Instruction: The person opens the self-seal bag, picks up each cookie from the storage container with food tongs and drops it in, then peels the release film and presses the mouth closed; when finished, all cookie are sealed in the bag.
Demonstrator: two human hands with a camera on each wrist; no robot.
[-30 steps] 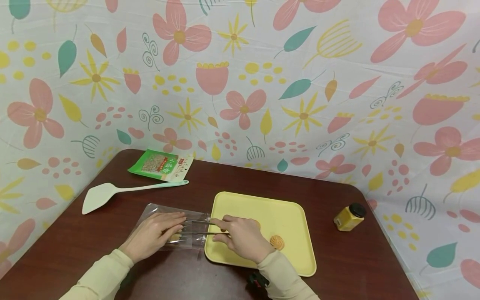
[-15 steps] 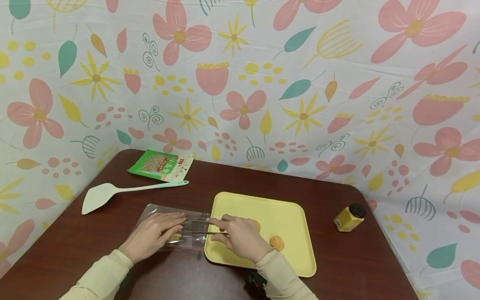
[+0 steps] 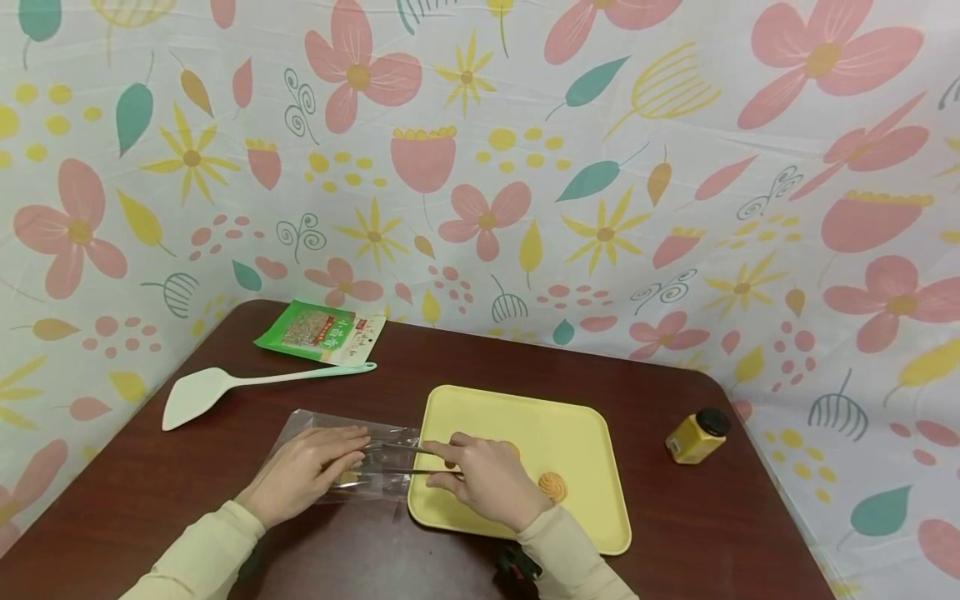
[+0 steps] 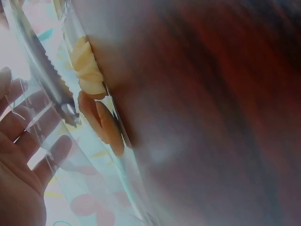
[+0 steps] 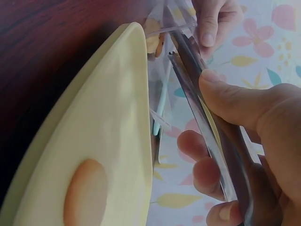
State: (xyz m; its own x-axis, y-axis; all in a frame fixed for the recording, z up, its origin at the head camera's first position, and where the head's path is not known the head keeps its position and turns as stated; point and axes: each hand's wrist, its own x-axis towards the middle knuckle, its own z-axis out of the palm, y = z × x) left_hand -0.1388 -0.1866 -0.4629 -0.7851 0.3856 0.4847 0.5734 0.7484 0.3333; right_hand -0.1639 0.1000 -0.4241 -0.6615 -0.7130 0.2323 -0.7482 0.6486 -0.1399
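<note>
My right hand (image 3: 491,479) grips metal tongs (image 5: 233,155), thumb on one arm and fingers on the other. Their toothed tips reach into a clear plastic bag (image 3: 397,483) lying left of the tray, and stand apart with nothing between them in the left wrist view. Inside the bag, beside the tips, are a pale swirled cookie (image 4: 88,70) and browner cookies (image 4: 101,120). Over the bag lies my left hand (image 3: 307,467), fingers stretched out against the film. On the yellow tray (image 3: 517,404) sit a swirled cookie (image 3: 552,486) and another cookie (image 5: 87,193), partly hidden by my right hand in the head view.
A pale green spatula (image 3: 198,396) lies at the left, below a green and white seasoning packet (image 3: 322,332). To the right of the tray stands a yellow jar (image 3: 693,440) with a black lid. Flowered cloth hangs behind the dark wooden table (image 3: 645,383).
The arms of the tongs have spread slightly wider. Both hands stay in about the same place, and the bag and the cookies on the tray have not visibly moved.
</note>
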